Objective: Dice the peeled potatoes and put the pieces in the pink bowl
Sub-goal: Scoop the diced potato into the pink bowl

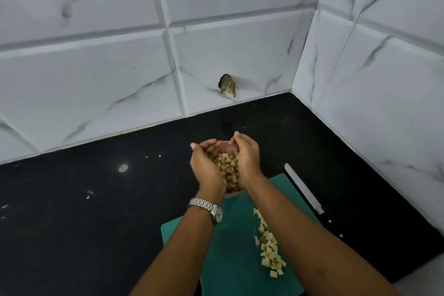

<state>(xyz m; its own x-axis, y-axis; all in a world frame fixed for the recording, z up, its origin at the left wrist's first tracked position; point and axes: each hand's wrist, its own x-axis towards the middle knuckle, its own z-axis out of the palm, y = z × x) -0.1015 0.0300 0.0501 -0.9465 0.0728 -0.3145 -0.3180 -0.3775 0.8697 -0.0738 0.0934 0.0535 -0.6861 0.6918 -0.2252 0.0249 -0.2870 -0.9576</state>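
Black counter [96,199], white tiles [101,74] in a corner. One board [230,262], one knife [304,187], one bowl [233,194]. Above it the left hand [206,166] and right hand [248,156], fingers curled close, cup dice [228,168]; one pile [269,247] lies on the board.

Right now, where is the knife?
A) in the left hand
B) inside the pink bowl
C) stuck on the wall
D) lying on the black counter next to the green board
D: the knife lies flat on the black counter beside the green board, while the left hand and right hand cup potato cubes.
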